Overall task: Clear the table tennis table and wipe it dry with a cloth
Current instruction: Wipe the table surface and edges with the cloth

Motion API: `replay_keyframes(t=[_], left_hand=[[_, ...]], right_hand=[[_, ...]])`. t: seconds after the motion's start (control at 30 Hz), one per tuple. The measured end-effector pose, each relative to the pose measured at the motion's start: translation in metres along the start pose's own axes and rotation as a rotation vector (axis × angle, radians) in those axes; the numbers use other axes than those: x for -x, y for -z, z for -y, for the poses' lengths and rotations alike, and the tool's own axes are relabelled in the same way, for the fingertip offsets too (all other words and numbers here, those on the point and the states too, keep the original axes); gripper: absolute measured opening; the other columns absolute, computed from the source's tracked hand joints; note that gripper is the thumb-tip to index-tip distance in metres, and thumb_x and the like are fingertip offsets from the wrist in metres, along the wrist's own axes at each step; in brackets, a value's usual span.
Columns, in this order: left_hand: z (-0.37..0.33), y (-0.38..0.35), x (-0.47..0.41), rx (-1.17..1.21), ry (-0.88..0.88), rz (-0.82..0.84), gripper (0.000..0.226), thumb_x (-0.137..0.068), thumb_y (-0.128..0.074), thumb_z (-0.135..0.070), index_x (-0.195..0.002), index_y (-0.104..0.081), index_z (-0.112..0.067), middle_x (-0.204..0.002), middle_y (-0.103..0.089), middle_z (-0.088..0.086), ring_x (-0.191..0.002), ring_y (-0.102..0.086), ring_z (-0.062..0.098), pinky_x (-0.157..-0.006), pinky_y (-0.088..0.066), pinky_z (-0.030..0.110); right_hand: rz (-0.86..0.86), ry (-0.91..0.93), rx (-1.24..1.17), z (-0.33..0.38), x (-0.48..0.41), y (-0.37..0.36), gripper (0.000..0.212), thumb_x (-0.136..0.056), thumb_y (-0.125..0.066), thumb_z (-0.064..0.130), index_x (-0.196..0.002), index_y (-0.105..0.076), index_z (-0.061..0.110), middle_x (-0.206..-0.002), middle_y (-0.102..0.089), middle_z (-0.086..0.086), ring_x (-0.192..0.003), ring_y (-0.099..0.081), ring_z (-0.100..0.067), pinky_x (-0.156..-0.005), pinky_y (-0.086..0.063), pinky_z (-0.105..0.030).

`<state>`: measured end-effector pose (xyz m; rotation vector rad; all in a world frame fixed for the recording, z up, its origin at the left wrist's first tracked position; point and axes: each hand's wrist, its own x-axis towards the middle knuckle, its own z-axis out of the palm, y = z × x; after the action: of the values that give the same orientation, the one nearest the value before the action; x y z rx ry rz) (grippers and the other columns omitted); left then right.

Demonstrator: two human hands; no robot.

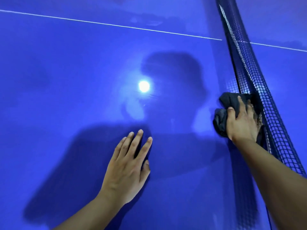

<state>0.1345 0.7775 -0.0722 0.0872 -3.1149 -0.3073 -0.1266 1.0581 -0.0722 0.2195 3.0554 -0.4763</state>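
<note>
Cloth point(232, 110) under the right hand point(242, 123), gripped and pressed by the net point(259, 90) — table point(66, 80) cleared, wiping unfinished — left hand point(127, 165) flat, holding nothing.

A: Where is the cloth point(221, 120)?

B: Dark and bunched, on the blue table point(66, 63), right against the foot of the net point(249, 72). The right hand point(242, 123) grips it, thumb dug into the folds, and presses it down.

A: And the left hand point(127, 166)?

B: Flat on the table, fingers straight and slightly spread, well apart from the cloth (its shadow falls to its left).

A: Anything else on the surface?

B: A white line point(116, 25) crosses the far side and meets the net. A round lamp glare point(143, 86) shines between that line and the left hand.
</note>
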Motion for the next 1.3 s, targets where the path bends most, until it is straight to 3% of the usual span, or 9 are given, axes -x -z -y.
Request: replay_keyframes(t=[0.2,0.53,0.83,1.1,1.3], left_hand=[[0.052,0.013,0.042,0.017,0.072,0.003,0.062,-0.099,-0.036,-0.035,-0.158,-0.034,-0.019,-0.165,-0.030,0.008,-0.151,-0.030,0.031,-0.119,-0.026,0.047],[0.171,0.031,0.168,-0.010,0.211,-0.115,0.059,-0.092,-0.041,-0.030,-0.146,-0.053,-0.012,-0.157,-0.043,0.013,-0.143,-0.042,0.034,-0.117,-0.030,0.050],[0.190,0.031,0.183,0.108,0.255,-0.093,0.058,-0.097,-0.040,-0.029,-0.149,-0.048,-0.006,-0.158,-0.040,0.017,-0.147,-0.037,0.037,-0.116,-0.032,0.053],[0.197,0.026,0.185,0.140,0.202,-0.141,0.055,-0.098,-0.037,-0.026,-0.148,-0.051,-0.010,-0.158,-0.041,0.014,-0.147,-0.036,0.037,-0.117,-0.032,0.051],[0.191,0.025,0.184,0.126,0.222,-0.168,0.056,-0.099,-0.032,-0.031,-0.150,-0.048,-0.013,-0.159,-0.039,0.011,-0.147,-0.035,0.037,-0.115,-0.031,0.053]], right_hand=[[-0.047,0.163,0.028,0.034,0.032,-0.007,0.071,-0.094,-0.025,0.054,-0.159,-0.032,0.028,-0.167,-0.023,-0.012,-0.153,-0.023,-0.028,-0.126,-0.005,-0.051],[-0.055,0.635,0.048,0.273,0.183,-0.108,0.062,-0.096,-0.033,0.047,-0.154,-0.044,0.024,-0.159,-0.040,-0.017,-0.148,-0.034,-0.026,-0.126,-0.011,-0.049],[0.173,1.045,0.011,0.443,0.325,-0.173,0.059,-0.098,-0.041,0.045,-0.156,-0.038,0.033,-0.166,-0.029,-0.004,-0.154,-0.021,-0.017,-0.126,-0.002,-0.046],[0.226,0.979,0.003,0.415,0.318,-0.161,0.058,-0.100,-0.040,0.042,-0.158,-0.032,0.037,-0.169,-0.023,0.001,-0.155,-0.014,-0.012,-0.126,0.002,-0.043],[0.113,0.722,-0.011,0.260,0.251,-0.104,0.065,-0.093,-0.030,0.046,-0.156,-0.037,0.035,-0.165,-0.032,-0.002,-0.153,-0.025,-0.016,-0.127,-0.002,-0.041]])
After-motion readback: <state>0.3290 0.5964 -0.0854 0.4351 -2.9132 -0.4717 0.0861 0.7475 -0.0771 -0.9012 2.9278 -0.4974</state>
